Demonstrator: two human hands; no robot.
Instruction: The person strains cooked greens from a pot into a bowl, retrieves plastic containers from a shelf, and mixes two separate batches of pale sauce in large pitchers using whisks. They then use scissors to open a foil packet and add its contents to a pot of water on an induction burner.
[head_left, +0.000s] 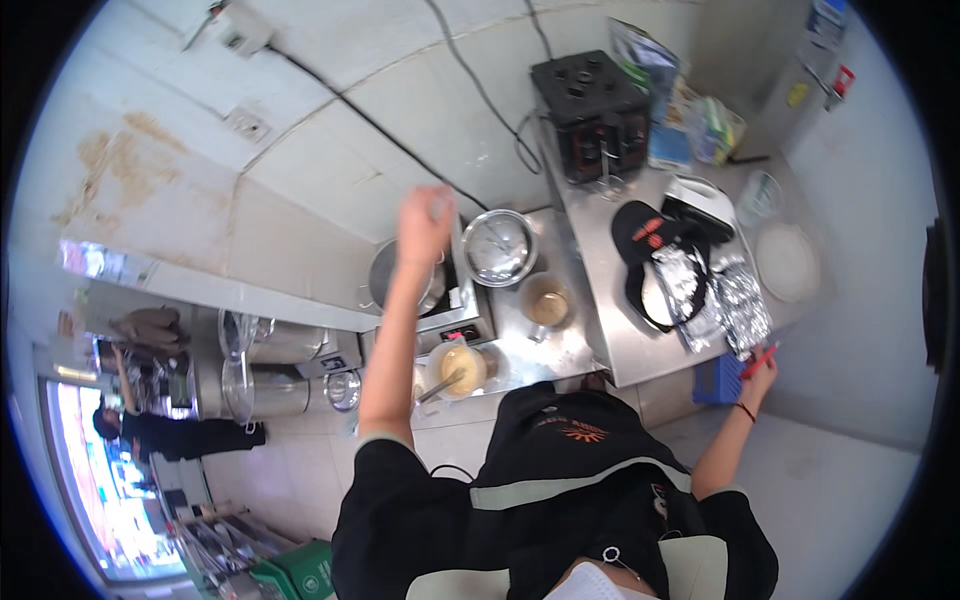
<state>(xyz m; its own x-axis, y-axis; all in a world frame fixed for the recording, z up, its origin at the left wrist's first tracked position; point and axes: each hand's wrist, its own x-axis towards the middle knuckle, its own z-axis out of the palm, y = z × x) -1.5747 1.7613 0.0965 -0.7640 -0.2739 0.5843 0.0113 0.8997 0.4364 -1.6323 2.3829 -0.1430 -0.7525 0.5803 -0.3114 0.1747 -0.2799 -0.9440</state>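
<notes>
My left hand (427, 221) is raised over the steel pot (382, 277) on the hob, its fingers curled. It is blurred, and whether anything is in it is hard to see. My right hand (759, 379) grips a slim red object (760, 361) at the bench corner, beside crumpled foil (739, 300) and above a blue plastic basket (716, 379). A round shiny steel vessel or lid (500, 247) stands right of the pot. Nearer me are a jug of brownish liquid (547, 304) and a tub of yellow mixture (461, 367) with a utensil in it.
On the right-hand steel bench (600, 300) sit a black appliance (592, 120), a black cap (645, 232), a white hand mixer (701, 202) and a white round lid (787, 262). A cable (360, 112) runs down the wall. Another person (165, 435) stands far left.
</notes>
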